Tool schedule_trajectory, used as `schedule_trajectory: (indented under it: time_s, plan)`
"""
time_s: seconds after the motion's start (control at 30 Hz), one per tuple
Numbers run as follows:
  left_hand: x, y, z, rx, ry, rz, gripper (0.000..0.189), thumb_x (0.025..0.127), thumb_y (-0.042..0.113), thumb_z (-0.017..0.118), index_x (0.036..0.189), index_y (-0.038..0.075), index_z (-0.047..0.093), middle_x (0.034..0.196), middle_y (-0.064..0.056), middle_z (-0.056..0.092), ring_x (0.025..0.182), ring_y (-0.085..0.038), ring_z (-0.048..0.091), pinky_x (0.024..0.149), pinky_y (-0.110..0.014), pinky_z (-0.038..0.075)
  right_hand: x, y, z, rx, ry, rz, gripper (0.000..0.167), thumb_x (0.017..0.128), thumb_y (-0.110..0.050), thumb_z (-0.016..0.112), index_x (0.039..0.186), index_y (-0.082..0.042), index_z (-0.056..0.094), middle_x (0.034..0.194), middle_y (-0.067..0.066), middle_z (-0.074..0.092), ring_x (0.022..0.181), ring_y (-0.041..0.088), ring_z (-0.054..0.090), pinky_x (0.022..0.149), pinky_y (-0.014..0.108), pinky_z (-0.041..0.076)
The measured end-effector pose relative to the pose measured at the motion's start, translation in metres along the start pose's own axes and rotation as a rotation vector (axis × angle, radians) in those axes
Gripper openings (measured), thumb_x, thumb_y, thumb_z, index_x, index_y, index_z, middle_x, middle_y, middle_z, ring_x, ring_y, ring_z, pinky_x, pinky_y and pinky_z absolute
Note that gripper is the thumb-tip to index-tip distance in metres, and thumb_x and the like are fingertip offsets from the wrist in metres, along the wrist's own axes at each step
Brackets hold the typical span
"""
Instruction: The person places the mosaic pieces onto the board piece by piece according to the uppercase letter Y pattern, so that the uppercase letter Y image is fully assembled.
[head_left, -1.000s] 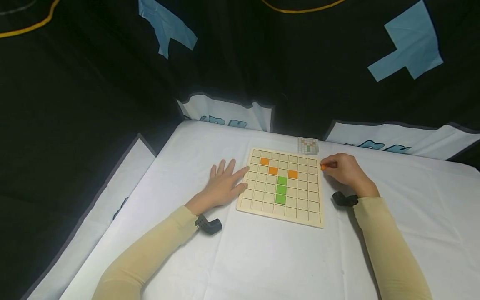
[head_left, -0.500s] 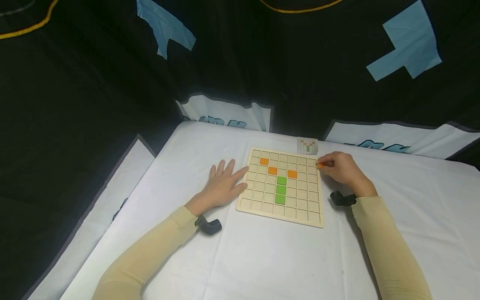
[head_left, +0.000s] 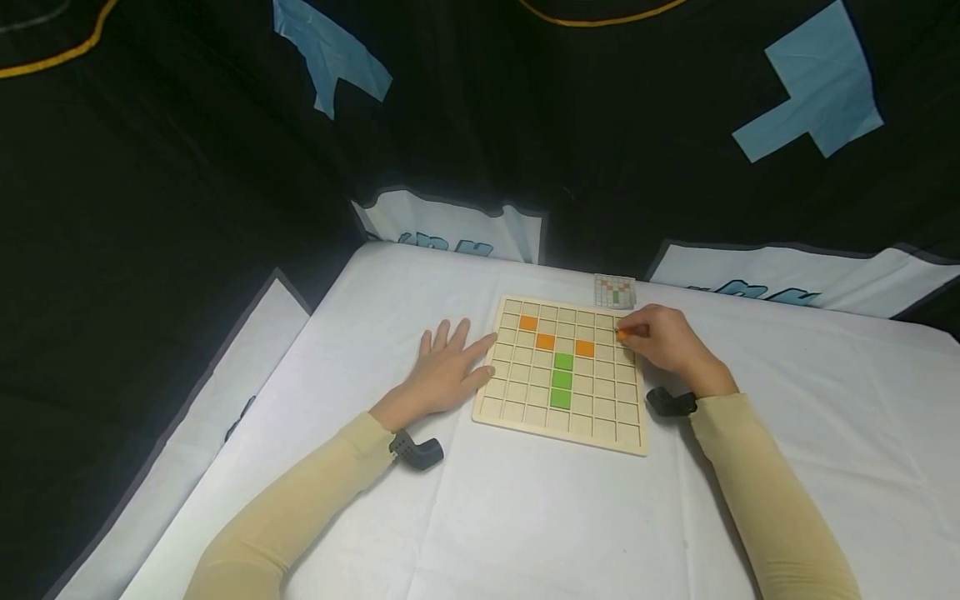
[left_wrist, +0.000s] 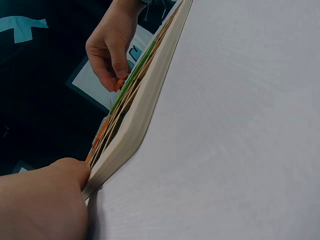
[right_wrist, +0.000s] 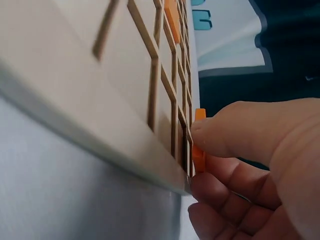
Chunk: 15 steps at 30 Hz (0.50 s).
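Observation:
A square wooden grid board lies on the white cloth. Three orange tiles, one of them an orange tile right of centre, and a column of three green tiles sit in its cells. My right hand pinches another orange tile between thumb and fingers, over the upper right part of the board. My left hand lies spread at the board's left side, index finger and thumb on the edge. In the left wrist view the left thumb shows against the board's corner.
A small card printed with a coloured grid pattern lies just behind the board's far right corner. White cloth covers the table. Black curtains with blue patches stand behind and to the left.
My right hand has moved left with the orange tile, from beside the board's right edge to over its upper right cells. The left hand stays where it was.

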<state>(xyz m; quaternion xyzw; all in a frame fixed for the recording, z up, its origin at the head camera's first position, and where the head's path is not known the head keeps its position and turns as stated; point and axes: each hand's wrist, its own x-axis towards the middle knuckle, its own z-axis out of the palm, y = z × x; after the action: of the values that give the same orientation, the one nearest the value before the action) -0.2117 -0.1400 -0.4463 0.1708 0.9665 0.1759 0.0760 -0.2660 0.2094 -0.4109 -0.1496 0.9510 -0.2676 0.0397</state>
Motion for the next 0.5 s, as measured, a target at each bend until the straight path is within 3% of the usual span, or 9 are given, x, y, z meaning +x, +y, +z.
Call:
schedule_trajectory:
  time_s: [0.27,0.5]
  plan:
    - [0.000,0.001,-0.001,0.008,-0.001,-0.001,0.062,0.105,0.049,0.039,0.162,0.027,0.030,0.171,-0.024,0.010,0.156,-0.052,-0.003,0.123,-0.070,-0.002,0.003,-0.005,0.007,-0.028,0.019,-0.081,0.025,0.092,-0.004,0.071,0.115,0.004,0.075,0.109,0.022,0.071,0.089,0.027,0.061,0.078,0.035,0.052]
    - [0.000,0.001,0.000,0.003,0.004,-0.001,0.062,0.105,0.048,0.040,0.162,0.026,0.030,0.170,-0.024,0.011,0.156,-0.052,-0.002,0.124,-0.069,-0.001,0.005,-0.013,0.007,-0.031,0.016,-0.080,0.025,0.092,-0.003,0.069,0.116,0.004,0.075,0.112,0.022,0.072,0.092,0.028,0.060,0.084,0.042,0.054]
